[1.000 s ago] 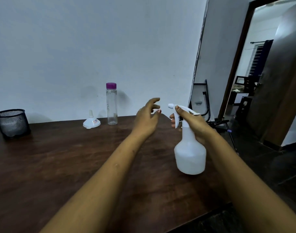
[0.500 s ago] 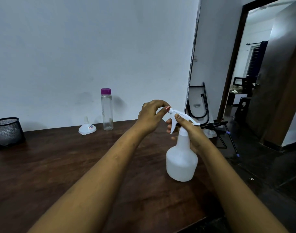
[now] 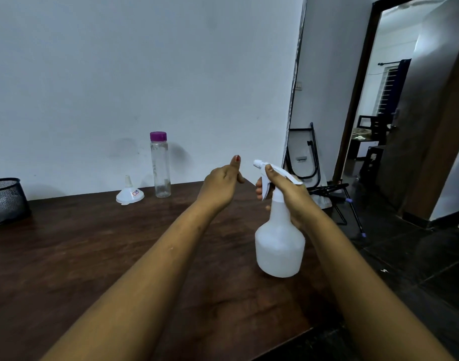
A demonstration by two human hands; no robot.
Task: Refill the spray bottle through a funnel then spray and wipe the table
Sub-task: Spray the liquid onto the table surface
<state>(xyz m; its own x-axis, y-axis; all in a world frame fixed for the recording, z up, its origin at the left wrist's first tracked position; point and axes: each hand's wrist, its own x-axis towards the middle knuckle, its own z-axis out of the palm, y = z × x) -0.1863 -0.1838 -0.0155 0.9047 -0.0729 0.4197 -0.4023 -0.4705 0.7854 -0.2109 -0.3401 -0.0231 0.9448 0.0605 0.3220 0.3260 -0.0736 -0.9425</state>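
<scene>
A white translucent spray bottle (image 3: pixel 279 246) is held upright just above the dark wooden table (image 3: pixel 80 256), near its right edge. My right hand (image 3: pixel 288 194) grips its neck and trigger head, with the thumb resting on top of the nozzle arm. My left hand (image 3: pixel 221 185) hovers a short way left of the nozzle, holding nothing, fingers loosely curled and thumb raised. At the back of the table, a white funnel (image 3: pixel 130 194) lies upside down. Beside it stands a clear bottle with a purple cap (image 3: pixel 160 165).
A black mesh basket (image 3: pixel 5 200) sits at the table's far left against the white wall. Right of the table are a folded black metal frame (image 3: pixel 305 155) leaning on the wall, dark floor and an open doorway.
Half a second ago my left hand's fingers were pinching the nozzle tip; now that hand has let go and drawn back to the left. My right hand keeps its hold on the bottle.
</scene>
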